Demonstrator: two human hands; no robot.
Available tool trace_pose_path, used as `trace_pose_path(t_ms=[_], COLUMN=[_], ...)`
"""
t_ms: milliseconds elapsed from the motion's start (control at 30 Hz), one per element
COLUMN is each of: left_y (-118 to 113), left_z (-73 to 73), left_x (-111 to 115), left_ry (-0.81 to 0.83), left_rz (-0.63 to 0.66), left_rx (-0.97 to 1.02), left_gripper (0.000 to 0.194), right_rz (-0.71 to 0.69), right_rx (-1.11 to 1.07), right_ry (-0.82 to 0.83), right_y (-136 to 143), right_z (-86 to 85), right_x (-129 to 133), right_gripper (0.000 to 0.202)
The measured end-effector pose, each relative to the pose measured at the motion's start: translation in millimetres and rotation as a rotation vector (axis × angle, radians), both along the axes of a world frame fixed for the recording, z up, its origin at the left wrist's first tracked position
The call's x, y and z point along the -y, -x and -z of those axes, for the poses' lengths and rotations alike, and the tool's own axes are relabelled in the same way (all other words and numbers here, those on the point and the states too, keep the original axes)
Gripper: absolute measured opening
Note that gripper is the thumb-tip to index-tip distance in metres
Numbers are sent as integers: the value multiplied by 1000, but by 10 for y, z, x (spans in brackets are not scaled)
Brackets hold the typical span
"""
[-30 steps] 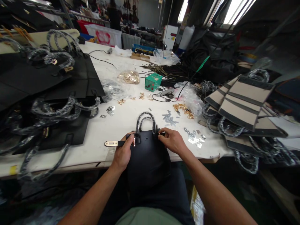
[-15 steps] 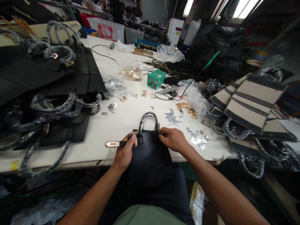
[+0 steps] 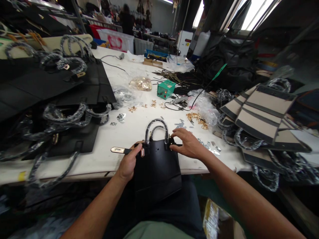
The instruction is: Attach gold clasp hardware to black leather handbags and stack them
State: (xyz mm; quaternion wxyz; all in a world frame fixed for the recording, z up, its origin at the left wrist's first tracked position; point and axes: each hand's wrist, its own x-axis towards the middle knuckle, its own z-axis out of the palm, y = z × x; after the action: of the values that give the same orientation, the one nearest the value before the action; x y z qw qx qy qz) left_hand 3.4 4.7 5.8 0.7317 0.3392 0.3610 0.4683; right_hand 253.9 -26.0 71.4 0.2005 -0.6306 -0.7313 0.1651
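Observation:
A black bag panel [image 3: 158,172] with plastic-wrapped arched handles [image 3: 156,123] rests against the person's lap and the table edge. My left hand [image 3: 129,162] pinches its upper left corner, where a black strap with a gold-coloured metal tip [image 3: 119,150] sticks out to the left. A small gold fitting [image 3: 142,152] shows beside the left thumb. At the upper right corner, my right hand [image 3: 186,143] holds the end of the strap between thumb and fingers, close to the right handle base.
On the white table [image 3: 109,136] lie flat metal plates [image 3: 121,118], gold fittings [image 3: 198,119] and a green box [image 3: 165,89]. Black bag pieces [image 3: 84,136] are piled at left, beige-and-black pieces [image 3: 264,109] at right. A person [image 3: 126,20] is in the background.
The view has shifted slightly. The right fingers have spread and lifted somewhat at the bag's right corner, and a second handle arch now shows behind the first. The left hand keeps its grip.

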Motion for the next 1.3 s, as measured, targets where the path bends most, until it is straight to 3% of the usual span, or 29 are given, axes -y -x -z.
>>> trace_pose_path(t_ms=[167,333,667,1100,1300], left_y=[15,17,17,14,15], left_z=[-36,-57,-36,-26,-118], left_x=[6,-8,-22,-56,-27], left_ry=[34,-14,39,40,108], left_rz=[16,32,5,-2,58], left_rx=[47,8,-31,-39,-74], left_gripper=[31,34,38,36,43], right_rz=[-56,-58,95,18,82], right_rx=[-405,-573,-540,-435,-515], right_ry=[388,520,365,353,256], right_y=[-92,-118,65,10,78], right_z=[-28,0,107,22,182], right_x=[-56,-85,-22,48,98], right_gripper=[31,37,25,27,27])
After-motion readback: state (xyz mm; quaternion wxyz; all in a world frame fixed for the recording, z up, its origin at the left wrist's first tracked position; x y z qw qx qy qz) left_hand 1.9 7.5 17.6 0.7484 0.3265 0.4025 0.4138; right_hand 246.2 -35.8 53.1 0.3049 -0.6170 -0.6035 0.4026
